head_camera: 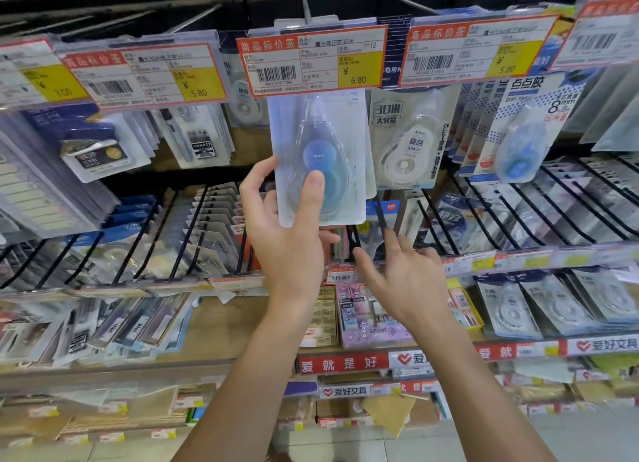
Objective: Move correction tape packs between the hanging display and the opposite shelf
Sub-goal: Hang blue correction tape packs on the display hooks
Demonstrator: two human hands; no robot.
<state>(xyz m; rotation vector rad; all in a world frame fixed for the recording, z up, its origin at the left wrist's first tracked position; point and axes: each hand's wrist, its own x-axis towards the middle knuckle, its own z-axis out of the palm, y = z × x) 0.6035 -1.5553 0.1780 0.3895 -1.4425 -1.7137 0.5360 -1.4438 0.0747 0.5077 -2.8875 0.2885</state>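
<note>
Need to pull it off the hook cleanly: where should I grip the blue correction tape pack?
Grip the blue correction tape pack at its free lower edge, from below, thumb in front as the left hand does; its top hangs behind the price tag.

1. We see the correction tape pack (320, 157) as glossy clear plastic over a smooth pale card.
2. The price tag (311, 62) looks like printed paper inside a shiny plastic sleeve.
3. The shelf dividers (193, 226) look like matt black wire.
</note>
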